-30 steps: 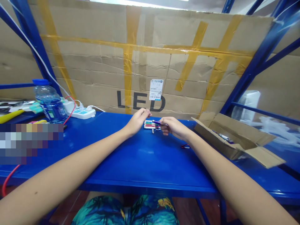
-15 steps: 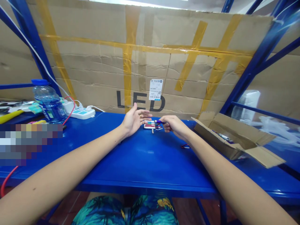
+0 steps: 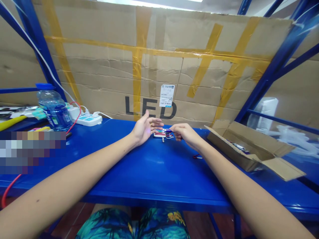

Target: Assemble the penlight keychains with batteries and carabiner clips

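My right hand [image 3: 183, 133] is closed in a pinch on a small purple penlight [image 3: 167, 130], its tip pointing left. A violet glow falls on the palm of my left hand [image 3: 144, 131], which is open with its thumb raised and a ring on one finger. Below the penlight, several slim metallic penlights [image 3: 159, 135] in red and silver lie side by side on the blue table [image 3: 154, 169]. Small silver round pieces [image 3: 163, 140] rest just in front of them. A small red clip [image 3: 196, 156] lies by my right forearm.
An open cardboard box [image 3: 234, 159] with metallic items inside stands at right. At left are a water bottle [image 3: 56, 111], a white power strip [image 3: 89, 119] and a red cable [image 3: 11, 187]. A large cardboard panel [image 3: 107, 76] rises behind the table.
A violet glow now shows on my left palm. Both hands have barely moved, and the whole view has shifted slightly.
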A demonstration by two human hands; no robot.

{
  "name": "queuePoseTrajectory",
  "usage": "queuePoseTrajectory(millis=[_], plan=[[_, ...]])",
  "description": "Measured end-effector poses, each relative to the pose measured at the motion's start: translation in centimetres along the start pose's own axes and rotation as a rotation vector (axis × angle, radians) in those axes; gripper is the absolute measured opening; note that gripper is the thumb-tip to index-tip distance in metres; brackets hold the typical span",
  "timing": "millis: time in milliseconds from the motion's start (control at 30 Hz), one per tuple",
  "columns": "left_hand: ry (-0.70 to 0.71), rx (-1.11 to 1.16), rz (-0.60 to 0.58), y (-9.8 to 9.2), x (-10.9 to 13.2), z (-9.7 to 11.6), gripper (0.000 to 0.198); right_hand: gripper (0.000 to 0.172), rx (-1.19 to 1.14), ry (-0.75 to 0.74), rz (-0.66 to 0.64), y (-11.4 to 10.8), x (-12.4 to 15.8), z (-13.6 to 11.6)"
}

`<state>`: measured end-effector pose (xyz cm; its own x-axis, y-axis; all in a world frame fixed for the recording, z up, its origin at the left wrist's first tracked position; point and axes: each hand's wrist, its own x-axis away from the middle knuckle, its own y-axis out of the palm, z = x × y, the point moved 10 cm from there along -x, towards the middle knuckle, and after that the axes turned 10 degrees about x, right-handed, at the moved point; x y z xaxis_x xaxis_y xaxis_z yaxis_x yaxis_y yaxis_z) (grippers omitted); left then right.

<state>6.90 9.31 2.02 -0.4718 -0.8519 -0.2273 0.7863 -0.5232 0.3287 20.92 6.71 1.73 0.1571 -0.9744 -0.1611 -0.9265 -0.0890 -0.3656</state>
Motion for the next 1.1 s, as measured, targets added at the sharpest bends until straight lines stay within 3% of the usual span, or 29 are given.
queuePoseTrajectory(millis=[600,767,1100], plan=[[-0.017,0.035,0.016,-0.1,0.0,-0.5,0.074,0.015,-0.088,-0.044,0.09,-0.5,-0.1,-0.8],[-0.033,0.074,0.022,-0.1,0.0,-0.7,0.07,0.016,0.017,-0.037,0.163,-1.0,-0.2,-0.4],[-0.06,0.201,0.052,0.0,0.0,-1.0,0.066,0.025,0.266,-0.193,0.163,-0.9,-0.2,-1.4]])
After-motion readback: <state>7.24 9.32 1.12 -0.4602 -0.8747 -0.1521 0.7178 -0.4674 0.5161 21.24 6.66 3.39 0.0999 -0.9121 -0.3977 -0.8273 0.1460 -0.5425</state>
